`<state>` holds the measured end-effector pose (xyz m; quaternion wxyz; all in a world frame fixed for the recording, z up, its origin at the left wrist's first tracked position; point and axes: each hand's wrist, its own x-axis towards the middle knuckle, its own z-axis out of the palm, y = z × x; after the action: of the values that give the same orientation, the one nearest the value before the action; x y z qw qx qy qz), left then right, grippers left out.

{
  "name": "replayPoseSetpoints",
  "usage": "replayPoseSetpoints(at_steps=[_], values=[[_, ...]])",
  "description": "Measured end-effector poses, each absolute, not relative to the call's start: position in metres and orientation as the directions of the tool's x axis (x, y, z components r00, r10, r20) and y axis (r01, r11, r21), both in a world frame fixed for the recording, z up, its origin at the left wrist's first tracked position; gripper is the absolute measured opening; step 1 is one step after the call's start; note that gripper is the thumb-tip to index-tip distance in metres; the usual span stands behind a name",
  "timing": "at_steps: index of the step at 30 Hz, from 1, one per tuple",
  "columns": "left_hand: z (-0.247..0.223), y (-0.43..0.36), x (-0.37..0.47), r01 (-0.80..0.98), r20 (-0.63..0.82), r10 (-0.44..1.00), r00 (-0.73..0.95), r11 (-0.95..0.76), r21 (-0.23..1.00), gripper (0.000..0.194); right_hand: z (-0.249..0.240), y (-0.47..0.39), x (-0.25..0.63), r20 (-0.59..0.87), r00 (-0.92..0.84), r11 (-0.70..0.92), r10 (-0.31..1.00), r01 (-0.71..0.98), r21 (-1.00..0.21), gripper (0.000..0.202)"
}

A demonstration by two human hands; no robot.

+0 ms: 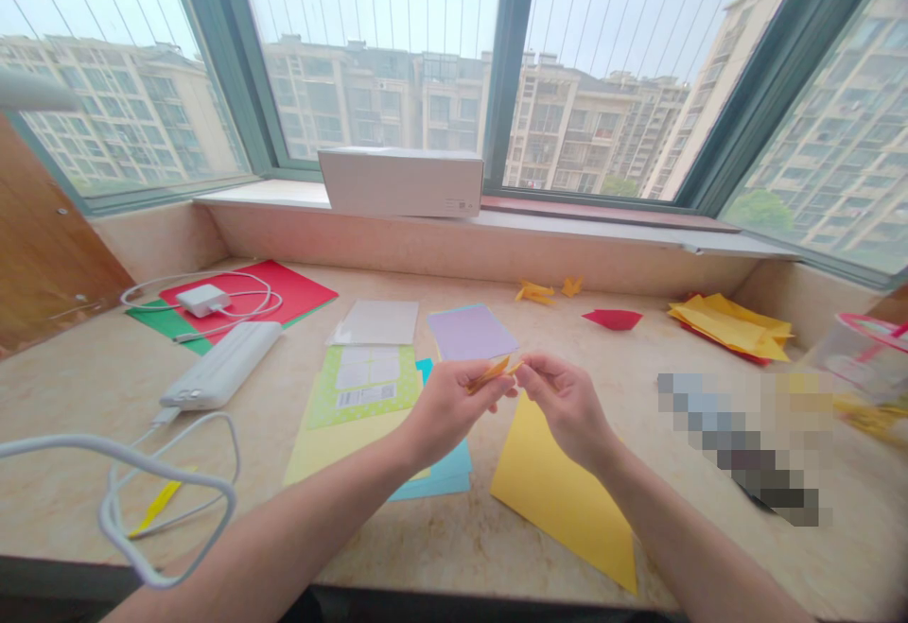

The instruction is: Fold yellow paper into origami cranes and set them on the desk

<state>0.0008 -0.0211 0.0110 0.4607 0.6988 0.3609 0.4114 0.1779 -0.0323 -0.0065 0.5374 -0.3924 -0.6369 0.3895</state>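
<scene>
My left hand (458, 389) is closed around a small folded piece of yellow-orange paper (489, 373), held above the middle of the counter. Close beside it, my right hand (557, 394) pinches the right end of the same folded paper between thumb and fingers. Most of the fold's shape is hidden by my fingers. Under my right hand and forearm lies a sheet of yellow paper (560, 500). Blue paper (446, 474) is partly covered by my left hand, and a lilac sheet (472, 330) lies just beyond the hands.
A power bank (221, 366) with looping cables, a charger (203, 300) and red paper (298, 290) are at left. Yellow scraps (535, 293), a red paper piece (614, 320), stacked yellow paper (730, 323) and a clear cup (862, 358) stand rightward. A white box (402, 183) sits on the sill.
</scene>
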Motion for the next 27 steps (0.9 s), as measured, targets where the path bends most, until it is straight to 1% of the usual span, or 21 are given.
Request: replayPoseSetpoints(at_steps=[5,10,14,19,22,27], values=[[0.0131,-0.0227,0.0003,0.142,0.242,0.902,0.356,-0.309,0.94,0.026,-0.0068,-0.0332,0.1761,0.379,-0.126,0.386,0.917,0.036,-0.922,0.019],[0.0145,-0.0239,0.0006,0.135,0.241,0.906,0.348,-0.303,0.943,0.024,-0.0057,-0.0343,0.1761,0.387,-0.111,0.395,0.915,0.052,-0.917,0.017],[0.013,-0.0256,0.0011,0.154,0.239,0.903,0.356,-0.309,0.938,0.028,-0.0046,-0.034,0.1769,0.408,-0.089,0.417,0.908,0.119,-0.901,0.015],[0.0113,-0.0256,0.0016,0.122,0.214,0.908,0.359,-0.273,0.954,0.025,-0.0049,-0.0352,0.1785,0.414,-0.102,0.425,0.905,0.144,-0.894,0.017],[0.0121,-0.0249,0.0016,0.105,0.203,0.909,0.364,-0.257,0.961,0.029,-0.0049,-0.0368,0.18,0.457,-0.119,0.472,0.881,0.194,-0.86,0.015],[0.0119,-0.0248,0.0016,0.1,0.199,0.908,0.37,-0.252,0.963,0.034,-0.0042,-0.0361,0.1797,0.517,-0.084,0.518,0.852,0.278,-0.809,0.014]])
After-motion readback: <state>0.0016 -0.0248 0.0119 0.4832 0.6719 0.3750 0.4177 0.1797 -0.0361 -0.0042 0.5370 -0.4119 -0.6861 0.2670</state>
